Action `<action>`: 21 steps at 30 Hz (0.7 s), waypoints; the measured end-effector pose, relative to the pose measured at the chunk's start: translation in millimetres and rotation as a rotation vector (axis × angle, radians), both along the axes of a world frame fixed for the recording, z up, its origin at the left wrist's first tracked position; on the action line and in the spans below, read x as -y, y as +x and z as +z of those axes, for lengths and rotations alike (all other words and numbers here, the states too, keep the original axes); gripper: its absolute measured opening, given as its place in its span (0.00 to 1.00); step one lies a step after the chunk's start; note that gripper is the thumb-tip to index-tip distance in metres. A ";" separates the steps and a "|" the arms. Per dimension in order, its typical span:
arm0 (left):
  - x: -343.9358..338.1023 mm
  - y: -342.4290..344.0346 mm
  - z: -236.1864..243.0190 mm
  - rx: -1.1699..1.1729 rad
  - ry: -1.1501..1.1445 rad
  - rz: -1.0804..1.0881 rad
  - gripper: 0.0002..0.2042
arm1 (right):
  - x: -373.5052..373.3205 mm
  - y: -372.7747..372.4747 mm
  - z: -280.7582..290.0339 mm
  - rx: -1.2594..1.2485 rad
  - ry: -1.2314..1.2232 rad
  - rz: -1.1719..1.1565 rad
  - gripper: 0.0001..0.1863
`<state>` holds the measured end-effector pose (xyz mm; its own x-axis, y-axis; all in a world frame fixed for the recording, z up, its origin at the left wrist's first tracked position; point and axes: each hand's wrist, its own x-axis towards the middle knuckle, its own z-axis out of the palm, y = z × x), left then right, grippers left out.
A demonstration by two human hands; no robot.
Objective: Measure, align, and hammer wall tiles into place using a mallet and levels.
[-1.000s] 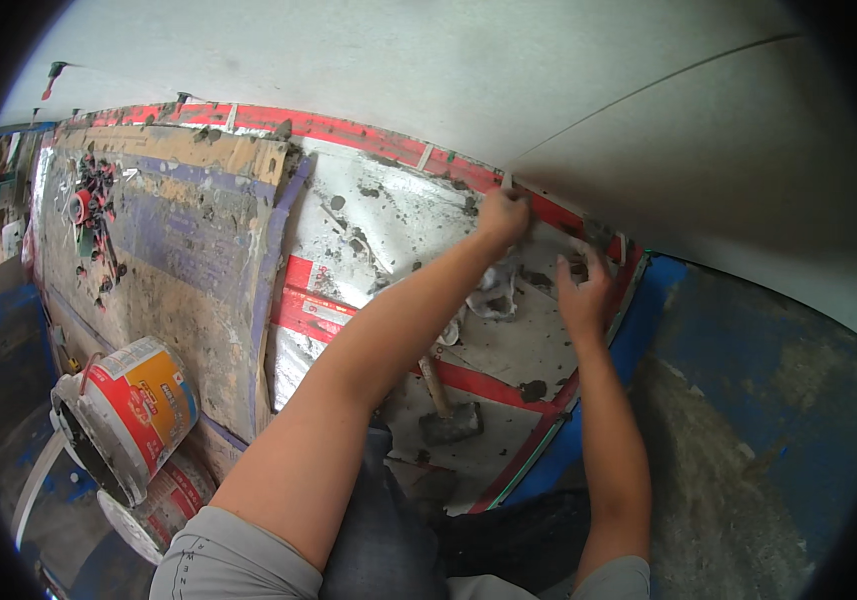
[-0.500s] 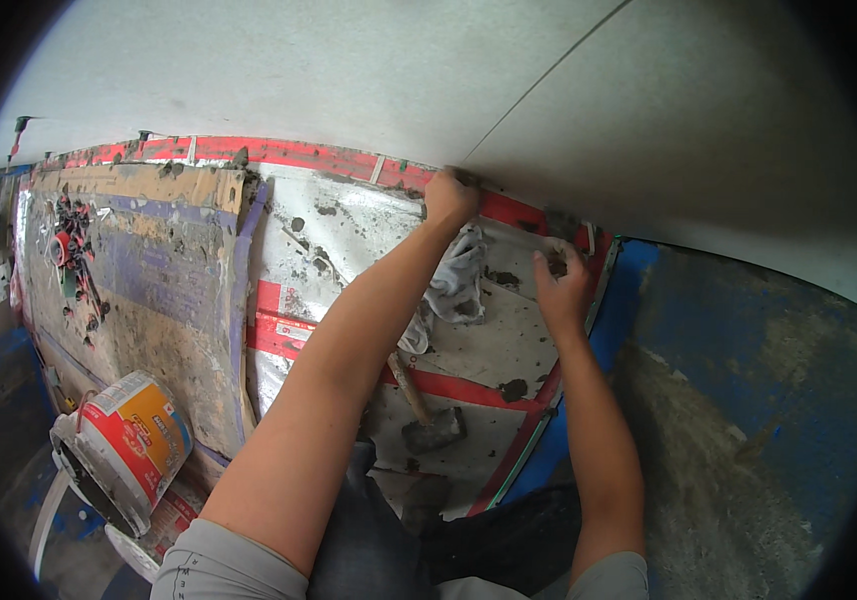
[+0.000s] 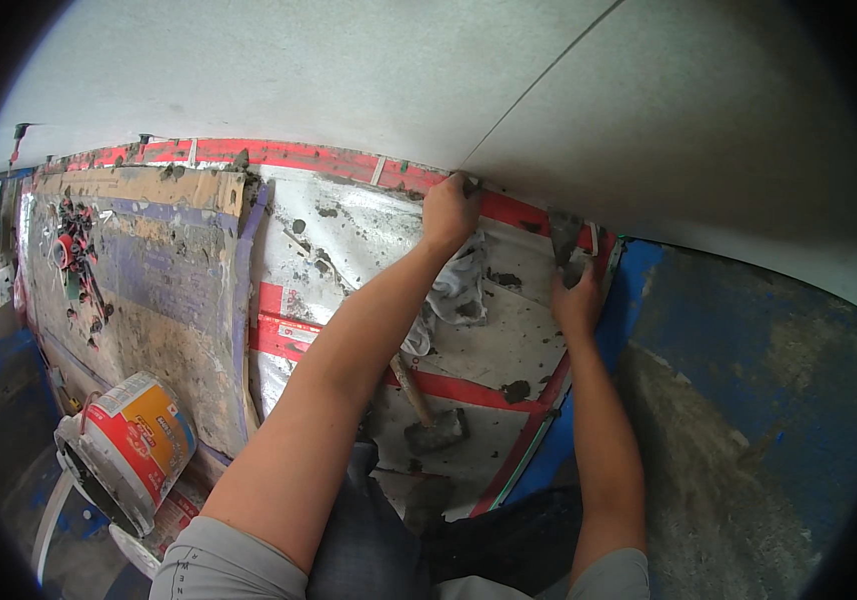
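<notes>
My left hand [image 3: 452, 212] is closed at the foot of the pale wall panel [image 3: 369, 80], just below the seam between two panels. Something small and dark shows at its fingertips, too hidden to name. Further right, my right hand [image 3: 576, 298] closes around the handle of a small trowel [image 3: 566, 235]. The trowel's grey, mortar-smeared blade lies toward the wall base on red tape. A crumpled white rag [image 3: 461, 288] lies between my forearms. Below it, a mallet [image 3: 436, 431] with a dark head and wooden handle rests on the sheeting.
Mortar-spattered cardboard [image 3: 139, 260] covers the left, with a heap of red and black small parts [image 3: 79, 260] on it. A tipped bucket [image 3: 144, 440] stands at the lower left. Stained blue flooring [image 3: 729, 400] spreads at the right. Mortar clumps dot the silvery sheet [image 3: 349, 225].
My right hand has moved slightly down and right and closed on the small trowel lying by the wall. My left hand stays at the wall base, its wrist turned slightly.
</notes>
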<state>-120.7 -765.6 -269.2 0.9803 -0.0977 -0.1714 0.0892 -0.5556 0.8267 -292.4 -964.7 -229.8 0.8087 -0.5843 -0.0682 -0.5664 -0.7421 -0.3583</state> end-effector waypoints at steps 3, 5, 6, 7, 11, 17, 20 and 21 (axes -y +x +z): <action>-0.1 0.1 -1.7 0.013 0.014 -0.010 0.11 | 2.9 1.9 -2.5 -0.043 0.030 0.005 0.24; 3.2 -1.1 -0.4 0.016 0.017 -0.008 0.11 | 7.3 3.8 -2.0 -0.049 0.052 0.027 0.23; 4.8 -2.5 0.0 0.013 0.000 -0.005 0.10 | 9.3 3.6 -1.7 -0.049 0.059 0.012 0.22; 4.1 -3.2 -1.9 0.009 -0.014 -0.002 0.09 | 7.8 4.6 0.2 -0.048 0.069 -0.002 0.21; 1.9 -1.4 -7.7 0.029 0.008 0.007 0.09 | 1.9 6.9 8.6 0.024 0.134 -0.017 0.19; 12.2 -3.0 -12.1 0.021 0.028 -0.012 0.10 | 10.2 8.4 19.4 0.048 0.158 -0.038 0.17; 18.1 -0.3 -8.1 0.061 0.063 -0.004 0.10 | 16.9 5.5 14.6 0.014 0.204 -0.062 0.21; 18.9 -0.1 -6.4 0.043 0.090 -0.032 0.10 | 24.9 -5.3 -5.1 -0.027 0.120 0.007 0.23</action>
<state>-120.8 -784.5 -275.6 0.9836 -0.1149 -0.1388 0.0360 -0.6295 0.7761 -297.7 -989.6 -234.8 0.8095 -0.5651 -0.1590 -0.5721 -0.6987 -0.4296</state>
